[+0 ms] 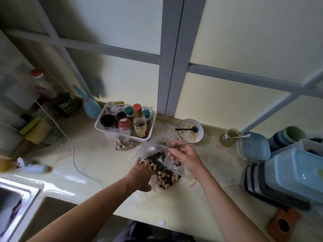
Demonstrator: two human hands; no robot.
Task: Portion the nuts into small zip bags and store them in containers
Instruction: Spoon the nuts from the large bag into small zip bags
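Pale tabletop (97,165) under a window; left hand (140,177) grips the nut bag (164,173), right hand (183,155) pinches its mouth; best hold it upright, opened wide.

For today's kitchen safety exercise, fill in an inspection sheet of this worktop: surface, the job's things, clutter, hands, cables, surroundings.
Surface: pale glossy worktop, faint smears.
Job's things: clear bag of nuts held above the worktop; a second filled small bag lies against the white basket; stacked lidded containers at right.
Clutter: basket of bottles and jars; bowl of oats with a black spoon; glass jar; sponges at left.
Hands: left hand grips the bag from below; right hand pinches its top edge.
Cables: white cable trails across the worktop.
Surroundings: sink at lower left; frosted windows behind.
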